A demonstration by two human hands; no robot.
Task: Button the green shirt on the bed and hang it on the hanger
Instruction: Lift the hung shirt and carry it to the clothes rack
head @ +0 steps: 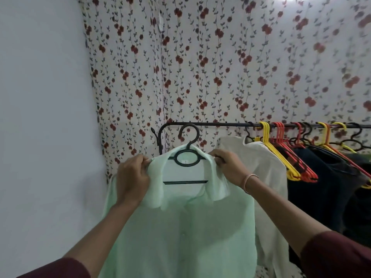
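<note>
The pale green shirt (180, 233) hangs on a black plastic hanger (186, 159) in front of me, its front closed with small buttons down the middle. The hanger's hook (190, 131) curls just below the black clothes rail (220, 124); whether it touches the rail I cannot tell. My left hand (132, 177) grips the left shoulder and collar of the shirt. My right hand (226, 167) pinches the right side of the collar, a thin bangle on its wrist.
To the right on the rail hang a cream shirt (263, 169), several yellow and red hangers (285, 155) and dark garments (325, 189). The rail's upright post (159, 141) stands just left of the hook. Behind is flowered wallpaper, with a plain wall on the left.
</note>
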